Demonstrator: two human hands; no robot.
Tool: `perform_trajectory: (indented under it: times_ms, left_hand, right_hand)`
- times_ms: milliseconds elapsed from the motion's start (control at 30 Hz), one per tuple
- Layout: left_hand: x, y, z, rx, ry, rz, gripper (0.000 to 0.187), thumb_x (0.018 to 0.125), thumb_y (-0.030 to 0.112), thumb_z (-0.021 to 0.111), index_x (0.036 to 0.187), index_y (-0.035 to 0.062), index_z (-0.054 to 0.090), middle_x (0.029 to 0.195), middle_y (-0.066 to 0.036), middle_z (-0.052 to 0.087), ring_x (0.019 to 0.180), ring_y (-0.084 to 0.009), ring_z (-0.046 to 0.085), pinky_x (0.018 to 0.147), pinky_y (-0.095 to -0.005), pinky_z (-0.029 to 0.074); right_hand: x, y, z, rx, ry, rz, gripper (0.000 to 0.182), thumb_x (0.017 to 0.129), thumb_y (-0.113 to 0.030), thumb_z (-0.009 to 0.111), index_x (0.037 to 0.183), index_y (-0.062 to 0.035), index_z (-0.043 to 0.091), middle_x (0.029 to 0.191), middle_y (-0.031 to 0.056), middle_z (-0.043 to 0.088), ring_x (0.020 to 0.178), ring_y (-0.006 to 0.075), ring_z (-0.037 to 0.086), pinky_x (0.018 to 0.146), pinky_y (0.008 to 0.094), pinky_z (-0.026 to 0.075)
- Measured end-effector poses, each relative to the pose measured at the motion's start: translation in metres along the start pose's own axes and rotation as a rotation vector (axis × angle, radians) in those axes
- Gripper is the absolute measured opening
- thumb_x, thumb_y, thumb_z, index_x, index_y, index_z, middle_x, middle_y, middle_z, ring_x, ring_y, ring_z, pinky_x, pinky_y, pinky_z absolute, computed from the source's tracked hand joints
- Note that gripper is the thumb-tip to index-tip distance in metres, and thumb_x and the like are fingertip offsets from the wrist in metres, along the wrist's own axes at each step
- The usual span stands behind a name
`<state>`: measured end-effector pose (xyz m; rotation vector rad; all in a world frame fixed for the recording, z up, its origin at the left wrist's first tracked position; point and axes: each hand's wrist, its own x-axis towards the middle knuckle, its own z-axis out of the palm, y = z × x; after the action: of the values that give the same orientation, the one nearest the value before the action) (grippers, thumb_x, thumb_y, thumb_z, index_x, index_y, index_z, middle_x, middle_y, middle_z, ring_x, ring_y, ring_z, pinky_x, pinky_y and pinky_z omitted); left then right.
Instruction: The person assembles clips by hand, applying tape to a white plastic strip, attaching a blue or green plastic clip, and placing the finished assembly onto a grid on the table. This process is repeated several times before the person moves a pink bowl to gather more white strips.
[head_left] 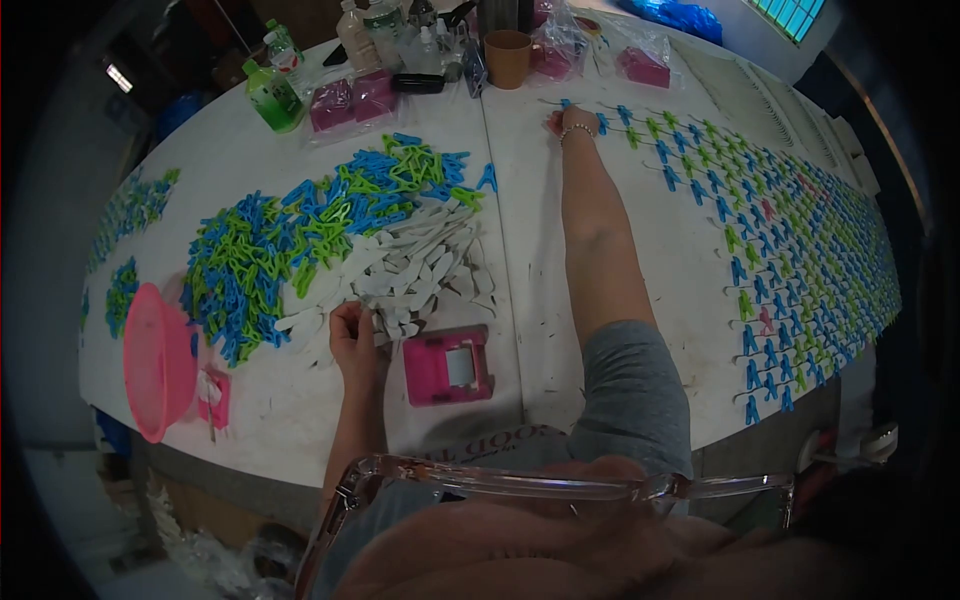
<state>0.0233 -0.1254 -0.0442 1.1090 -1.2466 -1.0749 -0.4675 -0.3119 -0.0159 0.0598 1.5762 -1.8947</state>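
Note:
My right hand [574,122], wearing a bracelet, reaches to the far end of the laid-out rows. Its fingers are closed at a blue clothespin [566,103] with a thin pale piece beside it. Close by, the rows of blue and green clothespins [770,235] lie on pale strips, with a few pink ones among them. My left hand [353,330] is at the near edge of a heap of grey-white flat strips [430,260]. Its fingers are curled together; whatever they pinch is too small to make out. Behind it spreads a loose pile of blue and green clothespins [245,265].
A pink device with a grey roller [448,366] sits before me. At left stand a pink basin [160,362] and a small pink item [213,398]. Bottles [273,97], bagged pink blocks [352,100] and a brown cup [508,58] line the far side.

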Motion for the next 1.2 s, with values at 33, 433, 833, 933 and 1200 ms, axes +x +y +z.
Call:
perform_trajectory:
  times_ms: [33,433,833,933,1200]
  left_hand:
    - [0.0,0.002,0.0,0.043,-0.015,0.002,0.015,0.09,0.001,0.057,0.104,0.0044,0.052,0.087,0.0,0.055,0.076,-0.0057,0.049,0.071,-0.0197,0.04]
    - [0.005,-0.01,-0.004,0.061,-0.026,0.093,0.017,0.088,0.004,0.062,0.102,0.0043,0.055,0.081,0.004,0.051,0.068,-0.0027,0.043,0.061,-0.0169,0.035]
    - [0.005,-0.006,-0.003,0.081,-0.053,0.104,0.016,0.088,0.006,0.062,0.102,0.0044,0.055,0.081,0.004,0.051,0.067,-0.0027,0.044,0.06,-0.0172,0.036]
    - [0.008,-0.011,-0.003,0.064,-0.031,0.086,0.017,0.088,0.005,0.063,0.103,0.0041,0.055,0.082,0.004,0.051,0.069,-0.0034,0.046,0.062,-0.0173,0.038]
    - [0.007,-0.012,-0.006,0.069,0.047,0.067,0.019,0.088,0.006,0.062,0.106,0.0051,0.055,0.085,0.002,0.053,0.071,-0.0047,0.047,0.063,-0.0191,0.04]
  right_hand:
    - [0.0,0.0,0.001,-0.018,0.004,0.002,0.019,0.089,-0.005,0.052,0.078,0.0088,0.06,0.071,0.0166,0.064,0.056,0.0232,0.063,0.052,0.0359,0.06]
    - [-0.081,0.045,-0.043,-0.801,-0.206,-0.798,0.025,0.084,-0.025,0.061,0.094,-0.0026,0.067,0.088,0.0152,0.069,0.084,0.0306,0.066,0.077,0.0402,0.052]
    - [-0.086,0.03,-0.058,-1.608,-0.038,-0.956,0.049,0.086,-0.045,0.056,0.119,-0.0091,0.06,0.127,0.0141,0.054,0.12,0.0329,0.048,0.098,0.0478,0.039]
    - [-0.077,0.021,-0.047,-1.585,-0.004,-0.876,0.048,0.086,-0.045,0.057,0.115,-0.0075,0.061,0.122,0.0142,0.055,0.121,0.0307,0.045,0.099,0.0463,0.035]
    - [-0.044,0.038,-0.052,-1.577,-0.164,-0.913,0.055,0.083,-0.05,0.06,0.119,-0.0084,0.06,0.132,0.0134,0.05,0.122,0.0312,0.045,0.101,0.0457,0.034]
